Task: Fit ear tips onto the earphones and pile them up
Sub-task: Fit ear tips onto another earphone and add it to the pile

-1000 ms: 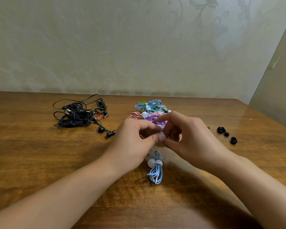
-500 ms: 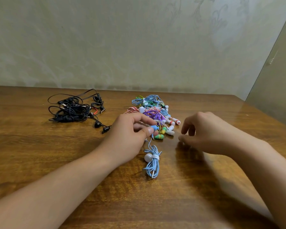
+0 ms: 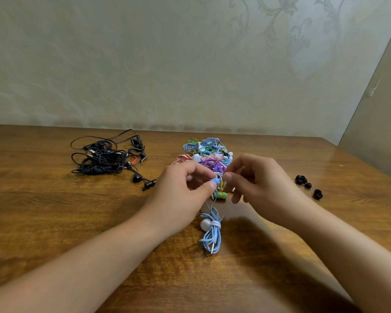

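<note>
Blue earbud [image 3: 214, 182] pinched in left hand [image 3: 181, 195], stem exposed.
Right hand [image 3: 260, 179] pinches something unseen, perhaps a tip, beside it.

Brown wood-grained table [image 3: 54, 211], black earphone tangle [image 3: 104, 159] at centre left, multicoloured earphone pile [image 3: 207, 152] of blue, green, pink, purple, light-blue earbud [image 3: 214, 182], light-blue coiled cable [image 3: 211, 236], black ear tips [image 3: 307, 185] at right, pale green floral-patterned wall [image 3: 167, 64].

Before you, a glossy brown wooden bench [image 3: 54, 218] with strong grain runs back to a pale greenish wall [image 3: 145, 64] with faint floral scrollwork, while a plain beige panel [image 3: 379, 132] slants along your right.
</note>
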